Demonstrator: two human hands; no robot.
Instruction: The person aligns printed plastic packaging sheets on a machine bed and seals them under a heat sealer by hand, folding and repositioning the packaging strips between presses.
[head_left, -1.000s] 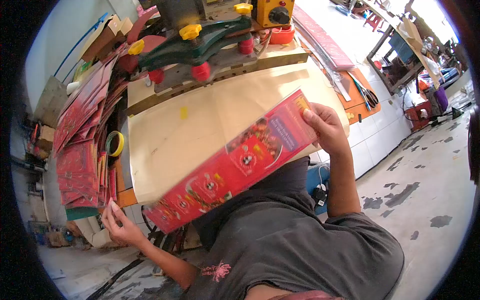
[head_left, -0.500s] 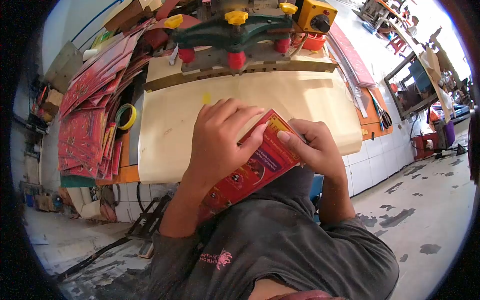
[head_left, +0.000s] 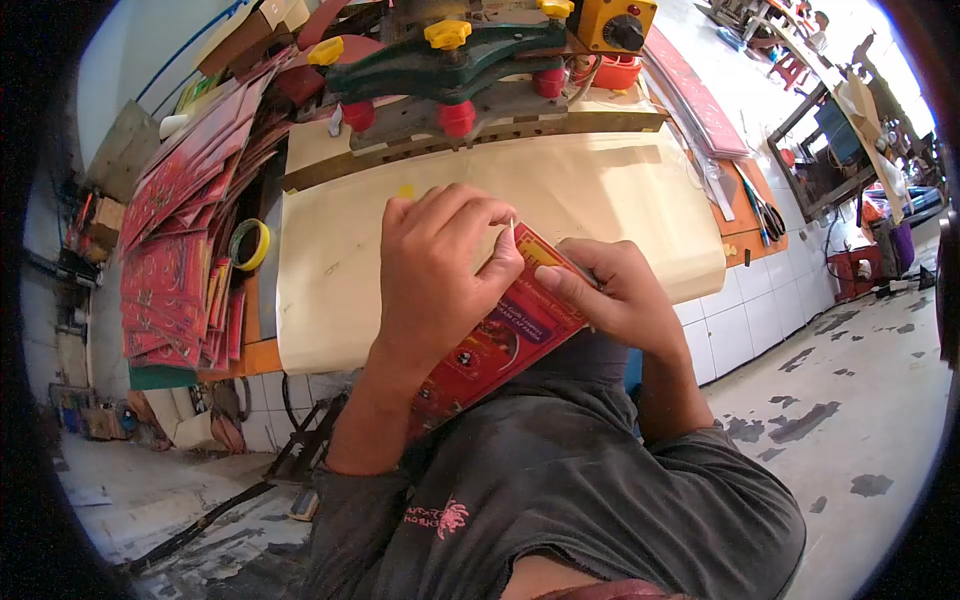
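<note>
A red printed pouch (head_left: 490,345) with a panda logo and yellow and purple label panels lies slanted in front of my body, over my lap. My left hand (head_left: 440,265) is at its upper left edge, thumb and forefinger pinched together at the top corner. A thin whitish sliver shows at those fingertips; I cannot tell if it is a nail or film. With the thumb on its face and the fingers behind, my right hand (head_left: 615,295) grips the upper right edge. My left forearm covers part of the lower pouch.
Beyond the hands is a cream-covered worktop (head_left: 330,270) with a green press (head_left: 450,60) across its back. Stacked red pouches (head_left: 165,300) and a yellow tape roll (head_left: 250,245) lie left. Scissors (head_left: 768,215) and a yellow control box (head_left: 615,27) are right.
My left thumb and forefinger have closed from a gap into a pinch at the pouch's top corner. My right hand keeps its grip. The whole view has shifted slightly.
</note>
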